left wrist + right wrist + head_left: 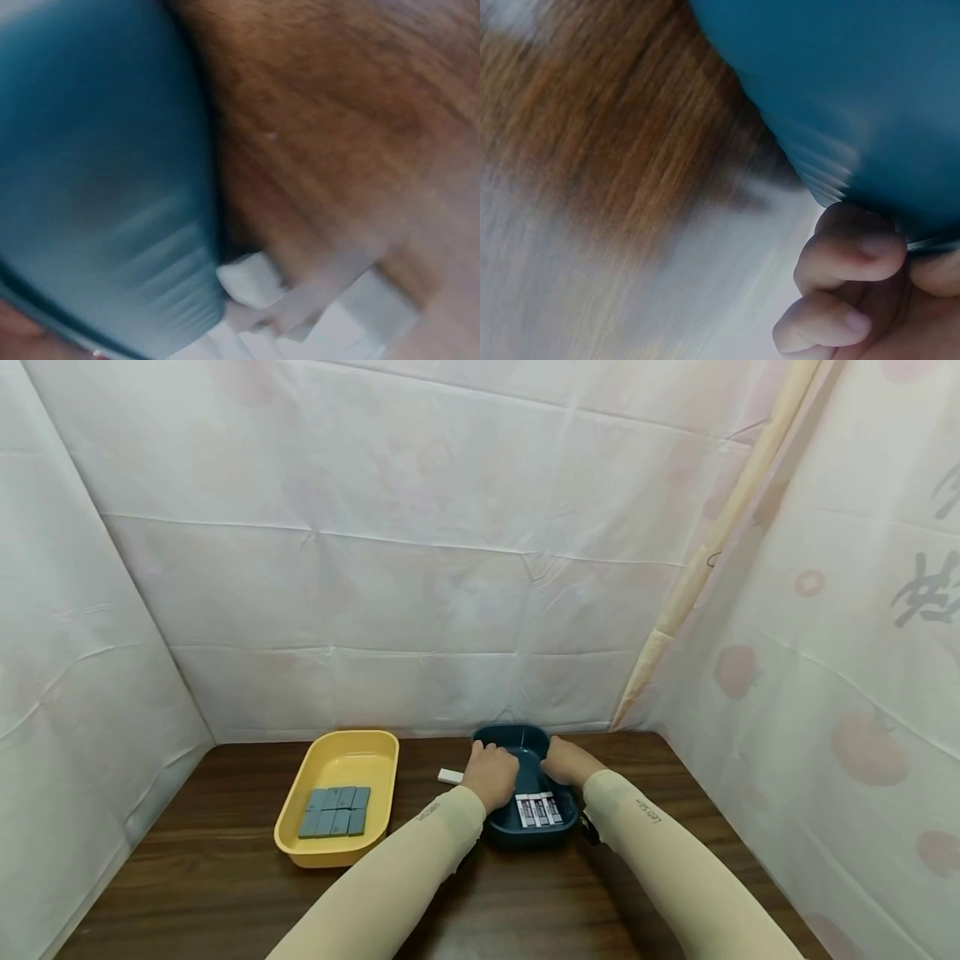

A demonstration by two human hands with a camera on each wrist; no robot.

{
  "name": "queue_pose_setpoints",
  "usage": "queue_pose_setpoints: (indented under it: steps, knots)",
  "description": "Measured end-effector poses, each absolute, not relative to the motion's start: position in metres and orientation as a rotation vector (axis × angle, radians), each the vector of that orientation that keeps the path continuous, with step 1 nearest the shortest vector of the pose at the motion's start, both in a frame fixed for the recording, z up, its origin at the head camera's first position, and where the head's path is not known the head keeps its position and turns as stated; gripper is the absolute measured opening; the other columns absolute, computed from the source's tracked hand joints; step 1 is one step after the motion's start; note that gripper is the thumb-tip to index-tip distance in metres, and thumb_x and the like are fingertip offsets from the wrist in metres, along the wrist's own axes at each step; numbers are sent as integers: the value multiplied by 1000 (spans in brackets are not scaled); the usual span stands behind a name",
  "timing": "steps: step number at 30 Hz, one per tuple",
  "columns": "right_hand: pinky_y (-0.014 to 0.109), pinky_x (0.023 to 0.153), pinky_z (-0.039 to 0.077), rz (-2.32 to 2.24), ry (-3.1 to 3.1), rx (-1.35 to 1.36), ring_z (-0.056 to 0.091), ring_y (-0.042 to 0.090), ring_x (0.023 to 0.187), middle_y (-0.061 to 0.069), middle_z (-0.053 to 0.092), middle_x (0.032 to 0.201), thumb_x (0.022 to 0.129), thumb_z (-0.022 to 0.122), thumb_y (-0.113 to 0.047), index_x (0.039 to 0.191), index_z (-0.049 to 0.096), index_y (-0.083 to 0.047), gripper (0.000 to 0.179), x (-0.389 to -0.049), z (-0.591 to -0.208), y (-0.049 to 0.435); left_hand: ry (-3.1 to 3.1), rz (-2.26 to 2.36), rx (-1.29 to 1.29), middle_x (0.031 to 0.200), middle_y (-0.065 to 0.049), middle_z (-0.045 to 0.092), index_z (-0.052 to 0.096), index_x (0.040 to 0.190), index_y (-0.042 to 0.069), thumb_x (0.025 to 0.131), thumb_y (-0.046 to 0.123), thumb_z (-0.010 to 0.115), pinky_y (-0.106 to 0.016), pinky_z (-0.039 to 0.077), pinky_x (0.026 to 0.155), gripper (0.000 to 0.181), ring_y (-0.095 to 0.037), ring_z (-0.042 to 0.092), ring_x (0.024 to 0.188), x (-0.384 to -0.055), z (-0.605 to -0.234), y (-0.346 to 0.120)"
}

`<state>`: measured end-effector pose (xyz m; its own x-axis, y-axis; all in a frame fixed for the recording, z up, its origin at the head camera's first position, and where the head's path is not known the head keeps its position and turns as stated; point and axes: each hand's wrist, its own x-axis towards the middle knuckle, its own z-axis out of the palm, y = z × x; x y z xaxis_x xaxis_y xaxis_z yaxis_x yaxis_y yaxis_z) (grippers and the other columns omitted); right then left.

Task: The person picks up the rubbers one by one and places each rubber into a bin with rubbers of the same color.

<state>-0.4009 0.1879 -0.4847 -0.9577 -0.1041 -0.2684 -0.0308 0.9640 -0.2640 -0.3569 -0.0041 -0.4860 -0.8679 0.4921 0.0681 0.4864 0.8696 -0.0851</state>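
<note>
Near the table's far edge (429,746), our left hand (491,775) and right hand (570,762) grip a forward-pointing blue tub (531,839) by its 2 long sides.

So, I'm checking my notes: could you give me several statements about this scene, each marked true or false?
1. The left hand and right hand are at the blue tray. True.
2. Grey blocks lie in the yellow tray. True.
3. The yellow tray stands right of the blue one. False: it stands left.
4. The right hand holds a grey block. False: its fingers grip the blue tray's rim.
5. A white piece lies on the table between the trays. True.
</note>
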Motion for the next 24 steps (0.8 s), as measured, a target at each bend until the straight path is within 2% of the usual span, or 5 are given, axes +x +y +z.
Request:
queue_pose_setpoints:
  steps: [4,7,13,20,24]
  knots:
    - [60,131,44,-394,2828,-105,52,47,159,35,41,176,116,56,-23,170,30,17,72,-400,-484,189,-2998,57,-838,111,1,85,85,104,20,111,19,72,-52,48,121,14,-20,77,110,-349,-478,-5]
    - [60,130,45,-399,2831,-118,53,47,158,36,42,175,115,56,-22,170,31,17,72,-399,-483,189,-3028,-2,-881,111,1,85,84,104,19,113,16,69,-52,49,123,18,-19,78,112,-343,-473,-6]
    - [60,131,44,-409,2837,-129,52,48,159,37,43,174,114,57,-21,168,32,19,72,-398,-479,190,-3040,-2,-921,121,1,83,86,111,19,114,19,67,-46,53,115,19,-16,75,109,-337,-472,1]
    - [61,131,43,-420,2824,-131,50,50,159,37,40,175,116,56,-20,169,31,19,70,-397,-476,190,-3034,72,-989,144,4,75,84,128,22,113,24,69,-42,48,108,21,-15,68,125,-329,-470,14]
    - [62,132,41,-457,2801,-133,46,51,162,36,37,178,117,55,-22,171,31,16,70,-398,-478,190,-3046,57,-1013,148,4,73,84,127,21,114,22,67,-43,47,108,21,-16,66,126,-324,-471,18]
